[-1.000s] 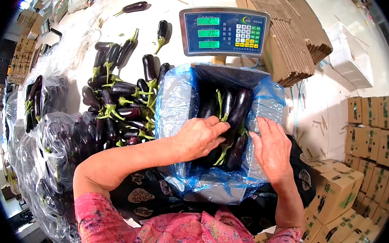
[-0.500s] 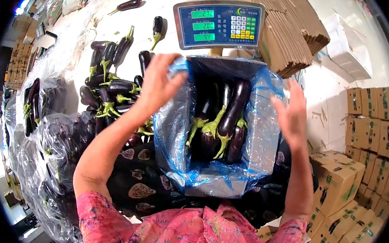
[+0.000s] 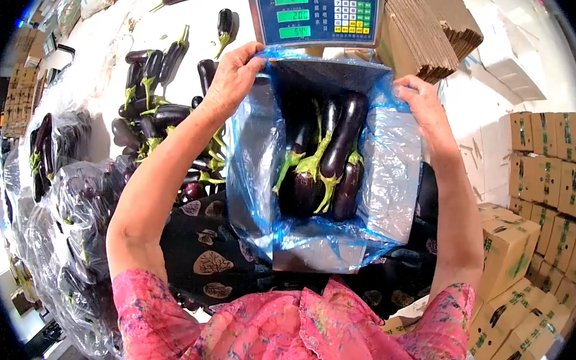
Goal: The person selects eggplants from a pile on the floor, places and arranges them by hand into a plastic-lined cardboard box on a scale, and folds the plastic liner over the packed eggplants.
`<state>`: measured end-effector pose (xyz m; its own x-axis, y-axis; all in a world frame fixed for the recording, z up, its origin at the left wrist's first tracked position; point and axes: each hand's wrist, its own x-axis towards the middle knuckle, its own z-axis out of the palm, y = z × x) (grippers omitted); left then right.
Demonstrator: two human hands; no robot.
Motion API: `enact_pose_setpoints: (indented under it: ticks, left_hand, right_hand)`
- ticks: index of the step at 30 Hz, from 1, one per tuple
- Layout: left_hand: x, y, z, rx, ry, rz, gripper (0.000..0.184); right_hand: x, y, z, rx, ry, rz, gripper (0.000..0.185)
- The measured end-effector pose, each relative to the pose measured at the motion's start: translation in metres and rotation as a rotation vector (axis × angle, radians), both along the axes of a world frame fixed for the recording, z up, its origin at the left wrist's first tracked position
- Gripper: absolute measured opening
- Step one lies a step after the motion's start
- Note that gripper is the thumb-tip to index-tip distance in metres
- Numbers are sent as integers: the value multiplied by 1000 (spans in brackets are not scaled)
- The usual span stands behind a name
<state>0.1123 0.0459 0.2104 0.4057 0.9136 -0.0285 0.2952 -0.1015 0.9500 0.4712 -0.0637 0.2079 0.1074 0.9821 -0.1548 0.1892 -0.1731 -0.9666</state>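
Note:
An open carton (image 3: 319, 253) lined with blue plastic film (image 3: 251, 201) stands in front of me, its flaps folded outward. Several dark purple eggplants (image 3: 340, 147) with green stems lie inside it. At the carton's far left corner, my left hand (image 3: 237, 76) is closed on the edge of the liner. My right hand (image 3: 421, 104) pinches the liner at the far right corner, fingers curled. Just beyond the carton rises a weighing scale's display (image 3: 314, 14) with lit green readouts.
Loose eggplants (image 3: 148, 111) lie on the white surface at left, beside clear plastic bags (image 3: 79, 211) of eggplants. Flattened cardboard (image 3: 425, 32) is stacked behind the scale. A white foam box (image 3: 513, 66) stands far right, above piled closed cartons (image 3: 509, 248).
Both hands have moved from open above the carton's sides to gripping the liner at its far corners. The view has shifted slightly, so the carton and scale appear higher.

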Motion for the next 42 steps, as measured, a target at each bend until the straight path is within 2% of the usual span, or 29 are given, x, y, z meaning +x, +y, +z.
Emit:
enact_pose_setpoints:
  ticks: [3, 5, 7, 8, 11, 12, 15, 16, 19, 20, 21, 23, 25, 27, 28, 29, 31, 32, 33, 34, 35, 36, 37, 38, 39, 40, 41, 42]
  left_hand:
    - [7, -15, 35, 158, 172, 13, 16]
    - [8, -23, 41, 116, 158, -15, 16]
    - [13, -31, 48, 210, 132, -64, 17]
    - [17, -34, 53, 171, 111, -56, 18]
    - [27, -39, 56, 202, 41, -4, 17]
    - [26, -37, 57, 205, 35, -6, 18]
    - [18, -36, 63, 87, -71, 15, 14]
    - [14, -39, 71, 68, -34, 32, 13]
    - [-5, -56, 94, 62, 201, -96, 19]
    - [-12, -61, 90, 99, 190, -147, 22]
    - [-12, -70, 92, -5, 141, -171, 23]
    - [-17, -84, 105, -65, 463, -318, 22]
    - [-30, -97, 86, 65, 490, -656, 20]
    - [-35, -124, 82, 155, 469, -796, 16]
    - [-32, -134, 94, 45, 451, -864, 14]
    - [-31, -142, 101, 57, 431, -884, 14]
    - [-27, -141, 114, 295, 534, -715, 12]
    - [-27, -136, 116, 281, 395, -543, 11]
    - [-25, -130, 120, 158, 360, -326, 13]
    - [-22, -119, 116, 208, 310, -107, 16]
    - [-18, -108, 121, 150, 260, 14, 16]
    - [-17, -99, 115, 128, 99, 106, 17]
    - [-21, -91, 103, 269, 65, 123, 20]
    - [-12, -101, 106, 445, 110, 165, 21]
    - [-3, -116, 112, 621, 156, 207, 24]
    - [-5, -135, 122, 694, 354, 107, 30]
    - [-2, -152, 125, 778, 293, -45, 32]
    - [1, -165, 120, 874, 346, -249, 34]
  right_hand:
    - [-1, -11, 27, 52, -383, 47, 22]
    - [8, -19, 21, 52, -484, -10, 23]
    - [14, -23, 15, 62, -609, -74, 24]
    - [15, -26, 13, 80, -598, -108, 25]
    - [1, -20, 39, 277, -706, -277, 23]
    - [-2, -18, 53, 276, -673, -296, 25]
    - [-14, -19, 89, 284, -346, -245, 23]
    - [-23, -25, 100, 295, -249, -247, 21]
    - [-29, -56, 118, 139, -373, -76, 28]
    - [-24, -67, 117, 72, -209, -13, 26]
    - [-29, -80, 121, 5, -271, 9, 24]
    - [-41, -107, 131, -127, -396, 56, 19]
    - [-46, -128, 116, -122, -514, 423, 24]
    - [-36, -153, 83, 23, -485, 711, 19]
    - [-42, -164, 82, -40, -588, 756, 16]
    - [-49, -172, 82, -106, -690, 800, 14]
    - [-56, -179, 88, -26, -632, 646, 14]
    - [-59, -180, 93, 6, -609, 540, 14]
    - [-61, -179, 98, 43, -588, 433, 14]
    - [-65, -175, 107, 21, -668, 322, 15]
    - [-59, -166, 109, 67, -667, 205, 16]
    - [-40, -153, 108, 247, -818, 64, 18]
    - [-20, -141, 107, 405, -975, -108, 20]
    - [-3, -125, 125, 56, -559, -426, 21]
    - [-3, -116, 141, 130, -552, -665, 25]
    - [1, -119, 141, 428, -809, -658, 24]
    - [-8, -126, 141, 491, -917, -551, 24]
    - [-28, -138, 143, 549, -1017, -435, 23]
